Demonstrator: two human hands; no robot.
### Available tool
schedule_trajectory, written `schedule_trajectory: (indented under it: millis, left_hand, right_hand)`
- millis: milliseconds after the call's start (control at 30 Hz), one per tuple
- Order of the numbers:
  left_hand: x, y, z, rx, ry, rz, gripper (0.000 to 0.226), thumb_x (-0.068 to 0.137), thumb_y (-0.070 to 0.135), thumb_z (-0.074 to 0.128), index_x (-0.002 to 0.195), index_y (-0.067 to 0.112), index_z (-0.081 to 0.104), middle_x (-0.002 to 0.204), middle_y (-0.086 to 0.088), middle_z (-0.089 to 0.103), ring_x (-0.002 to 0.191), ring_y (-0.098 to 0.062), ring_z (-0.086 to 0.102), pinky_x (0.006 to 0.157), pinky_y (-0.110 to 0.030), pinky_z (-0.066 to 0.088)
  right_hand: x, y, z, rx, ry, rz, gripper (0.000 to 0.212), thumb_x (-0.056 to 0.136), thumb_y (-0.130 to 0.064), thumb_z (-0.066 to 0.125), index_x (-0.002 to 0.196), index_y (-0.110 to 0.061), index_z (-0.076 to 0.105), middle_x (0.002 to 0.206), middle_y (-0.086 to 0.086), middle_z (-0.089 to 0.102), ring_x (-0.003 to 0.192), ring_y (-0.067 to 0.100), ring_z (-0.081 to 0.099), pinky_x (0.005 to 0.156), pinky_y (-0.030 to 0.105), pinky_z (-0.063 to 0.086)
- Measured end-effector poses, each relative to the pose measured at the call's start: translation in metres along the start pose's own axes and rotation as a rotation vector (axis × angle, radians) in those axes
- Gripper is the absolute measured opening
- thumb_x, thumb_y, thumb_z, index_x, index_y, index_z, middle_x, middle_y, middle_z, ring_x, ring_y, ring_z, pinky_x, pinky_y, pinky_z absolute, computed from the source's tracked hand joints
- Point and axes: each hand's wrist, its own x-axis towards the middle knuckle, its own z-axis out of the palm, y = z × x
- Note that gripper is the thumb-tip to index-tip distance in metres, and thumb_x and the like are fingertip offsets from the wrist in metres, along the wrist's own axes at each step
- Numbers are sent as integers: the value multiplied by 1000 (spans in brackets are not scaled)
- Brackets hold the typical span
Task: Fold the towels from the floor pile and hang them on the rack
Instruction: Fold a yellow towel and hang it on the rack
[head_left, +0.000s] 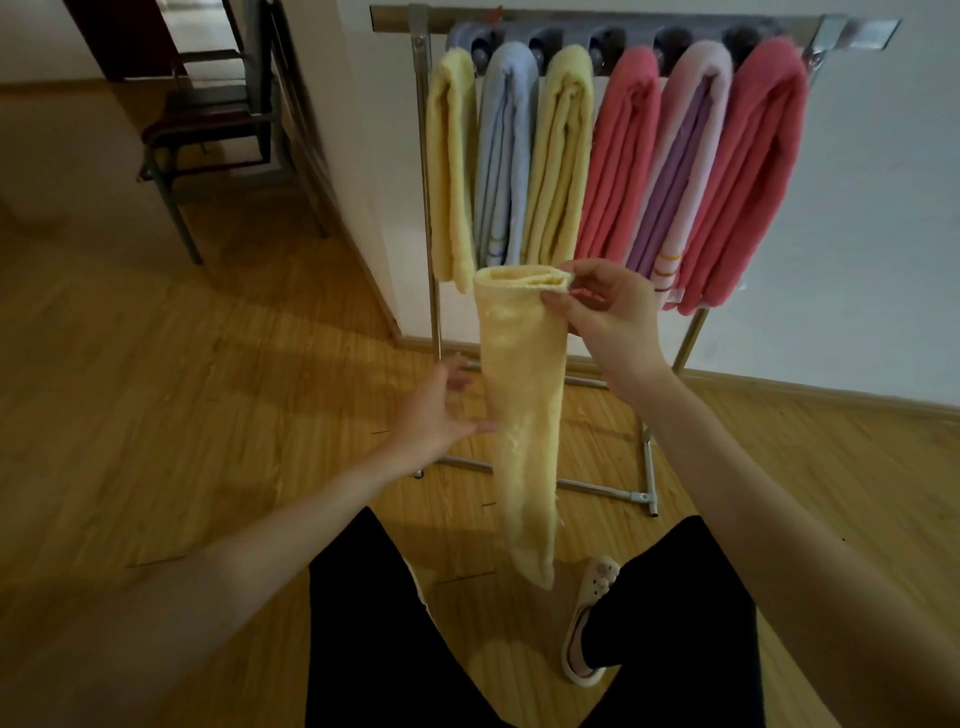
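The right hand (608, 312) pinches the top corner of the folded yellow towel (522, 410), which hangs lengthwise in front of the rack (431, 218), while the left hand (434, 410), fingers relaxed and apart, touches the towel's left edge at mid-length.

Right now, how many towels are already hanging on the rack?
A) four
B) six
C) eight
B: the rack carries six folded towels, two yellow, one blue, two coral and one pink-purple, while the right hand pinches a seventh yellow towel.
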Motion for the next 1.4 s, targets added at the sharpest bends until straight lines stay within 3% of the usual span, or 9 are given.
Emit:
schedule_trajectory:
  millis: [167,300,400,567,667,967,1133,1233,1400]
  left_hand:
    - [7,-33,38,-193,-197,-55,38,72,20,80,107,23,66,99,10,69,94,-5,66,90,-31,54]
    - [16,-31,64,-270,-276,-193,34,83,20,71,115,14,63,103,4,65,100,-14,61,77,-19,50]
    - [18,-43,80,-257,-338,-232,28,87,25,67,113,14,64,106,1,67,99,-17,62,78,-21,52]
    - [26,-48,74,-172,-302,-284,15,92,26,60,95,13,65,90,1,66,90,-17,63,77,-23,51]
    - [35,-34,51,-118,-232,-209,11,93,28,57,87,20,62,84,6,61,82,-12,57,66,-18,42]
    - [50,57,-20,114,-411,236,22,92,22,59,104,7,69,97,-9,67,90,-15,62,74,-26,48]
    - [42,98,-47,277,-638,317,26,88,29,63,103,10,71,96,-6,70,88,-14,65,75,-27,53]
    - [38,114,-52,292,-679,352,29,87,31,63,97,4,71,90,-15,67,81,-21,65,66,-25,49]
    - [28,127,-53,279,-719,345,35,82,38,62,100,8,71,88,-3,69,80,-11,64,66,-17,48]
  right_hand:
    - [7,-13,-4,37,30,20,20,80,-1,71,99,-5,66,84,6,66,81,15,66,75,37,58]
    - [10,-25,-17,115,76,34,21,81,-1,70,101,2,65,78,4,65,69,11,64,59,25,53]
    - [14,-19,-30,150,240,59,14,80,-3,69,94,-4,67,76,2,65,75,20,64,65,37,58]
    - [9,33,-54,194,581,363,13,79,-1,58,92,1,61,83,11,61,79,23,62,76,47,58]
    - [-6,72,-66,156,589,570,26,81,3,56,106,1,56,97,16,63,84,25,65,67,33,59]
    - [-66,132,-47,-59,49,928,23,80,1,65,100,-6,56,105,15,62,85,22,64,72,33,57]
    - [-63,122,-40,-527,-235,624,33,90,-15,59,122,-9,51,119,3,56,111,19,54,86,27,45]
    - [-51,91,-36,-94,-170,371,24,95,-12,50,117,-9,58,117,3,63,112,18,58,97,34,48]
    - [-39,46,-33,455,-598,360,48,81,-7,49,126,7,51,124,27,56,120,38,52,104,43,43]
